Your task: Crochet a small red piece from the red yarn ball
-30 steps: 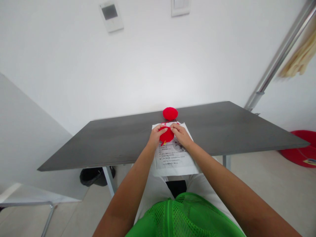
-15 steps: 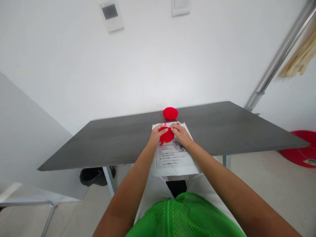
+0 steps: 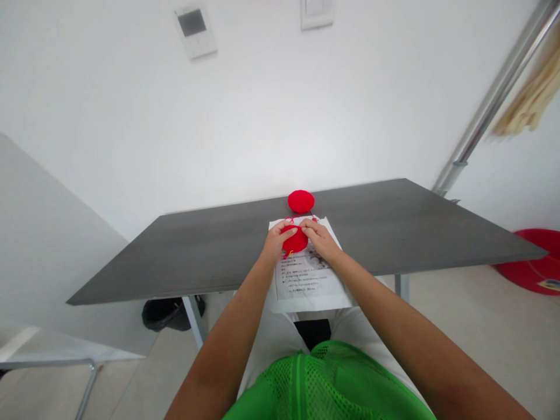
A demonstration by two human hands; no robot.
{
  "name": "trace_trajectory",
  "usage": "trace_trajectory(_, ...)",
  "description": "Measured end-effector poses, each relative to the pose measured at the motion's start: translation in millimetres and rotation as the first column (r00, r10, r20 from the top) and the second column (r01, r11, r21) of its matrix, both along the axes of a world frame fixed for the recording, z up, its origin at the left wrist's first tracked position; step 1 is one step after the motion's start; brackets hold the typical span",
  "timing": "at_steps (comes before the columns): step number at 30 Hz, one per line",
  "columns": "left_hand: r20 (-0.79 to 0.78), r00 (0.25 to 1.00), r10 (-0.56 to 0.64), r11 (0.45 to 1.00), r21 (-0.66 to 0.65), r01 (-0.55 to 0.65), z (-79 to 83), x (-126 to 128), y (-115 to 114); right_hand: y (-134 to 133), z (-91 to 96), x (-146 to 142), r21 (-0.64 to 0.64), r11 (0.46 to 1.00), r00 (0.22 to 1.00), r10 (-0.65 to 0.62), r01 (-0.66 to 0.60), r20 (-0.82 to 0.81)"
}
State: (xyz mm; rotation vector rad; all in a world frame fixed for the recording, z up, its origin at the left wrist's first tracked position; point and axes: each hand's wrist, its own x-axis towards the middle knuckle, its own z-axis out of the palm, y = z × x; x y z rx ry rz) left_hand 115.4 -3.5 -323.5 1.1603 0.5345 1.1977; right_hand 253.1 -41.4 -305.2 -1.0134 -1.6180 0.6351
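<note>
A flat, rounded red crochet piece [image 3: 295, 240] is held between my two hands above a printed sheet. My left hand [image 3: 276, 238] grips its left edge, thumb laid across the top. With fingers pinched at the upper right edge is my right hand [image 3: 318, 235]; whether a hook is also in those fingers I cannot make out. A small yellow and red bit [image 3: 289, 254] hangs at the piece's lower edge. Just beyond the hands lies a ball of red yarn [image 3: 301, 201], and a loose red strand [image 3: 289, 220] shows near my left fingertips.
The printed sheet [image 3: 301, 286] overhangs the front edge of the dark grey table [image 3: 210, 251]. A white wall [image 3: 262, 116] stands behind. Below are a black-lined bin [image 3: 164, 315] at left and a red basin [image 3: 531, 271] at right. A metal pole [image 3: 485, 125] rises at right.
The view has shifted very slightly. Both hands keep their hold on the red crochet piece, with hardly any visible movement.
</note>
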Motion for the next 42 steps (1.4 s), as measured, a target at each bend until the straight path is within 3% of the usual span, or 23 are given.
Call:
trace_trajectory(29, -0.005, 1.0, -0.007, 1.0, 0.02, 0.007, 2.3, 0.0, -1.7, -1.5, 2.7, -0.8, -0.013, 1.0, 1.0, 0.008, -0.008, 0.003)
trace_trajectory(42, -0.026, 1.0, 0.004, 1.0, -0.008, -0.004, -0.7, 2.9, 1.0, 0.1, 0.7, 0.7, 0.052, 0.998, 0.999, -0.044, 0.042, 0.032)
